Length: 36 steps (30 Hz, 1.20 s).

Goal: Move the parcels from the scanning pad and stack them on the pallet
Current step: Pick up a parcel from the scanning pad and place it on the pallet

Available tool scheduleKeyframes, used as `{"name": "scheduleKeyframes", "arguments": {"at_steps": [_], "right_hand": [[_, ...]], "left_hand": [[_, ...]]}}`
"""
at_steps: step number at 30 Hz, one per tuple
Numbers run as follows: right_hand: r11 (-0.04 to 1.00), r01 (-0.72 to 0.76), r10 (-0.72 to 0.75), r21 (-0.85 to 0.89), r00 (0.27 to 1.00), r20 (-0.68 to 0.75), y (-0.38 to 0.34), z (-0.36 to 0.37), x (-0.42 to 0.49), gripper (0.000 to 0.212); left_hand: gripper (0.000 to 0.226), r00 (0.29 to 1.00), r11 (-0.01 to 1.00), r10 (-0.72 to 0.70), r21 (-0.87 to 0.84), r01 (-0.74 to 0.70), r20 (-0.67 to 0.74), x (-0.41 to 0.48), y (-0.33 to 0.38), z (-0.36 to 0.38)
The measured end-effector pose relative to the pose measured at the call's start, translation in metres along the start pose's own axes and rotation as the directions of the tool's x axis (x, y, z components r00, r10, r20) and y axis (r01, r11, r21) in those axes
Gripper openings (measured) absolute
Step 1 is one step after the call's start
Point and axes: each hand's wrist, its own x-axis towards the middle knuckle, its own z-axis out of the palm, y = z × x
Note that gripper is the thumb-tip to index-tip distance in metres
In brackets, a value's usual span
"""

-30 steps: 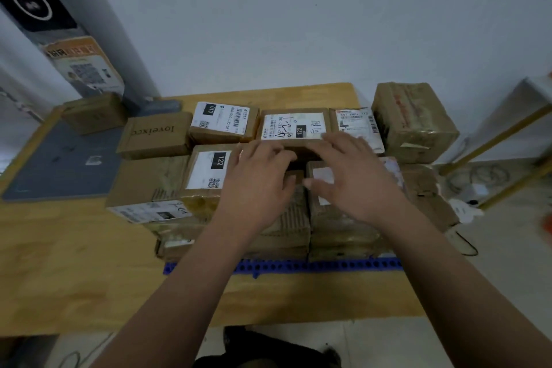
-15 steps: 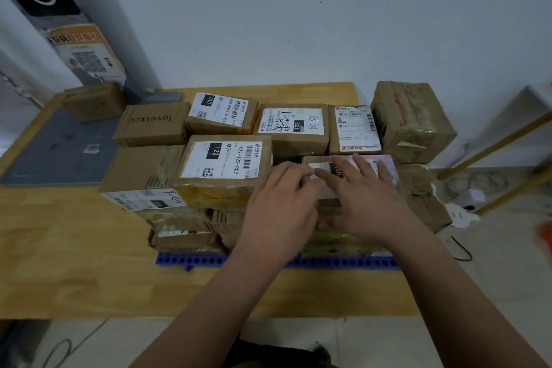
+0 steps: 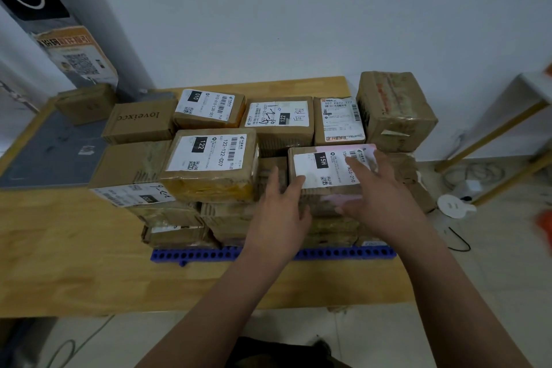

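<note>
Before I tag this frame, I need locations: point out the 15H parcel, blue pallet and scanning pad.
15H parcel (image 3: 316, 172): head view, white top label.
blue pallet (image 3: 209, 254): head view, perforated front edge.
scanning pad (image 3: 50, 158): head view, bare grey surface.

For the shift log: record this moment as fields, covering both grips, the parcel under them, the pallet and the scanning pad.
left grip: fingers straight, against the left edge of the 15H parcel
right grip: fingers spread flat on that parcel's top
15H parcel: top layer of the stack, front right
pallet: blue, on the wooden table, loaded with parcels in layers
scanning pad: grey, one brown parcel at its far end
</note>
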Motion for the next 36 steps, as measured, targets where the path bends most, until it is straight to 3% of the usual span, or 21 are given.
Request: {"name": "scheduleKeyframes", "arguments": {"at_steps": [8,28,36], "right_hand": [[0.994,-0.002,0.009,0.108,0.998,-0.066,-0.001,0.005,0.0,0.085],[0.978,0.035,-0.005,0.206,0.99,-0.143,-0.002,-0.016,-0.013,0.075],[0.971,0.03,0.009,0.236,0.987,-0.161,-0.001,-0.021,-0.015,0.069]], "left_hand": [[0.045,0.993,0.979,0.089,-0.175,-0.101,-0.078,-0.003,0.007,0.003],[0.039,0.968,0.96,0.144,-0.21,-0.187,-0.206,-0.012,0.022,-0.012],[0.044,0.975,0.971,0.128,-0.178,-0.161,-0.184,-0.012,0.029,-0.017]]}}
